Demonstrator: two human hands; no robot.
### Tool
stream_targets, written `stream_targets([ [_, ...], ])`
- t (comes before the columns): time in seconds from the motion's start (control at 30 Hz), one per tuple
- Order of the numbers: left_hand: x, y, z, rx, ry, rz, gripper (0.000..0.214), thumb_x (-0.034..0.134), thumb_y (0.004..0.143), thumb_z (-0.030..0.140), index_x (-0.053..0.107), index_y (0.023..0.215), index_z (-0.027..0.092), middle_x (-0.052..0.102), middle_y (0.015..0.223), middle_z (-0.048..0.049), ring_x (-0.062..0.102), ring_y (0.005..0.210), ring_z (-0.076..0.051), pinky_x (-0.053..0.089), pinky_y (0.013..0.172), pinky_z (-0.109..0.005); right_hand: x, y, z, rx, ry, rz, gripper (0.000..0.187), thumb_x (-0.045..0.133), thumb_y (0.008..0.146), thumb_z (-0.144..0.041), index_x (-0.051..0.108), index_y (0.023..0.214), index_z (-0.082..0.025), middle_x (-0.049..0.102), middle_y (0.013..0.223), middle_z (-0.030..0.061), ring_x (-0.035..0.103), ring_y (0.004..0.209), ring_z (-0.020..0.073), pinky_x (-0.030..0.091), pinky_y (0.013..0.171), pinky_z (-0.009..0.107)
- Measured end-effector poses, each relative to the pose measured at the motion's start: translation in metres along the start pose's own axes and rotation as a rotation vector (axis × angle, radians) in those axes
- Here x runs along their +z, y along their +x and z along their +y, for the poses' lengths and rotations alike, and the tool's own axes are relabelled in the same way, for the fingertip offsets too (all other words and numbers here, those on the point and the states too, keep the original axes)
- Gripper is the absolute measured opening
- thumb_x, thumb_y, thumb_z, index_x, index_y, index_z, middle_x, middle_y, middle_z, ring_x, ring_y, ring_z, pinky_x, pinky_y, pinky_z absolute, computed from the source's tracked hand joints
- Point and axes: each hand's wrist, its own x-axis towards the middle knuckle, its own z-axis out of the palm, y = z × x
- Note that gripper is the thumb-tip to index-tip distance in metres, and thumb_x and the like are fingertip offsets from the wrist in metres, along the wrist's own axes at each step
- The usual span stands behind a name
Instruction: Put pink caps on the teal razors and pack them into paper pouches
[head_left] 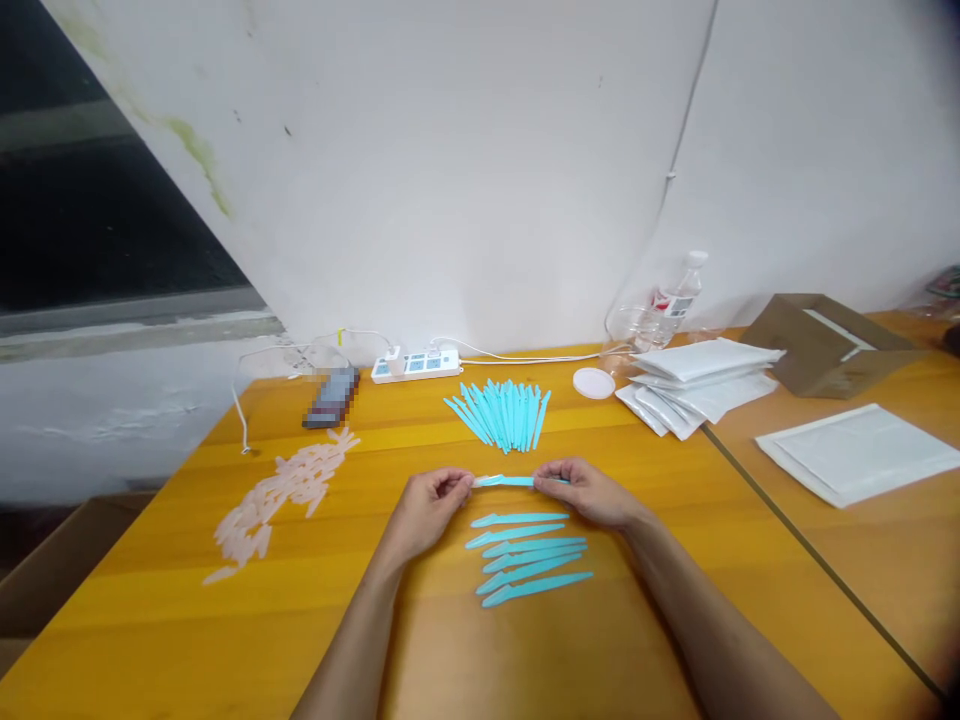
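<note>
Centrally, one slim turquoise plastic stick [504,481] is held level above the yellow wooden table [150,630], its ends pinched in the grip of the left hand [429,508] and the right hand [592,490]. Just below, a row of six like turquoise sticks [529,556] is laid; beyond, a fanned heap of turquoise sticks [501,414]; leftward, a scatter of pale pink plastic pieces [274,498].

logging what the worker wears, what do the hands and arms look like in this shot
Both arms are bare from the bottom edge of the picture to the wrists: no sleeves show. The left hand and the right hand wear no gloves. No watch, bracelet or ring can be seen, and no markings show on either forearm.
</note>
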Motion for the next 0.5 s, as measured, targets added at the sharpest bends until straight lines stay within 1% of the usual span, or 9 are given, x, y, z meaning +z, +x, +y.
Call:
stream_targets([
  [0.1, 0.011, -0.002, 0.005, 0.006, 0.017, -0.022, 0.04, 0.058, 0.092, 0.05, 0.075, 0.096, 0.014, 0.072, 0.081, -0.0043, 0.063, 0.073, -0.016, 0.048, 0.067, -0.024, 0.003, -0.003, -0.004, -0.008, -0.026, -0.031, 0.047, 0.067, 0.082, -0.061, 0.069, 0.09, -0.015, 0.059, 0.074, -0.0021, 0.046, 0.065, 0.0112, 0.036, 0.063, 0.024],
  [0.17, 0.015, -0.008, 0.011, 0.06, 0.107, -0.035, 0.035, 0.06, 0.092, 0.045, 0.076, 0.104, 0.016, 0.075, 0.088, -0.0055, 0.065, 0.076, -0.018, 0.05, 0.068, -0.025, 0.004, -0.007, -0.008, -0.008, -0.057, -0.066, 0.046, 0.065, 0.084, -0.06, 0.07, 0.092, -0.015, 0.06, 0.075, -0.0018, 0.046, 0.066, 0.0112, 0.036, 0.063, 0.024],
  [0.27, 0.018, -0.029, 0.02, 0.218, 0.337, -0.05, 0.027, 0.06, 0.094, 0.036, 0.076, 0.113, 0.024, 0.076, 0.1, -0.0066, 0.068, 0.086, -0.02, 0.053, 0.078, -0.029, 0.001, -0.013, -0.015, -0.002, -0.145, -0.154, 0.047, 0.064, 0.085, -0.06, 0.072, 0.09, -0.014, 0.06, 0.074, -0.0008, 0.047, 0.065, 0.0117, 0.038, 0.063, 0.025],
  [0.3, 0.02, -0.039, 0.021, 0.281, 0.415, -0.038, 0.026, 0.059, 0.095, 0.034, 0.076, 0.113, 0.026, 0.075, 0.105, -0.0073, 0.068, 0.093, -0.021, 0.053, 0.083, -0.031, -0.002, -0.014, -0.016, -0.005, -0.168, -0.168, 0.048, 0.063, 0.085, -0.061, 0.072, 0.089, -0.014, 0.059, 0.072, -0.0009, 0.046, 0.064, 0.0116, 0.037, 0.061, 0.025],
  [0.33, 0.023, -0.051, 0.021, 0.344, 0.482, -0.019, 0.025, 0.059, 0.095, 0.033, 0.075, 0.113, 0.028, 0.074, 0.113, -0.0078, 0.068, 0.1, -0.022, 0.052, 0.089, -0.034, -0.006, -0.015, -0.017, -0.011, -0.177, -0.155, 0.049, 0.063, 0.085, -0.062, 0.072, 0.088, -0.014, 0.058, 0.07, -0.001, 0.045, 0.063, 0.0114, 0.036, 0.06, 0.025],
  [0.37, 0.027, -0.062, 0.02, 0.409, 0.541, 0.007, 0.024, 0.06, 0.095, 0.032, 0.075, 0.114, 0.03, 0.071, 0.121, -0.0082, 0.065, 0.108, -0.024, 0.051, 0.094, -0.038, -0.01, -0.015, -0.016, -0.021, -0.172, -0.106, 0.051, 0.062, 0.084, -0.064, 0.071, 0.088, -0.014, 0.057, 0.069, -0.0012, 0.044, 0.062, 0.0112, 0.035, 0.059, 0.025],
  [0.43, 0.036, -0.085, 0.015, 0.513, 0.634, 0.037, 0.023, 0.063, 0.093, 0.029, 0.074, 0.113, 0.032, 0.064, 0.134, -0.0078, 0.059, 0.121, -0.028, 0.049, 0.099, -0.045, -0.018, -0.012, -0.012, -0.037, -0.141, 0.075, 0.056, 0.061, 0.082, -0.068, 0.071, 0.089, -0.013, 0.056, 0.068, -0.0011, 0.043, 0.062, 0.0112, 0.034, 0.058, 0.025],
  [0.5, 0.045, -0.1, 0.009, 0.553, 0.698, 0.04, 0.023, 0.064, 0.092, 0.027, 0.073, 0.112, 0.033, 0.06, 0.14, -0.0074, 0.055, 0.126, -0.03, 0.048, 0.099, -0.049, -0.025, -0.007, -0.006, -0.044, -0.131, 0.263, 0.06, 0.06, 0.079, -0.072, 0.071, 0.089, -0.013, 0.056, 0.068, -0.0003, 0.044, 0.062, 0.012, 0.034, 0.057, 0.025],
])
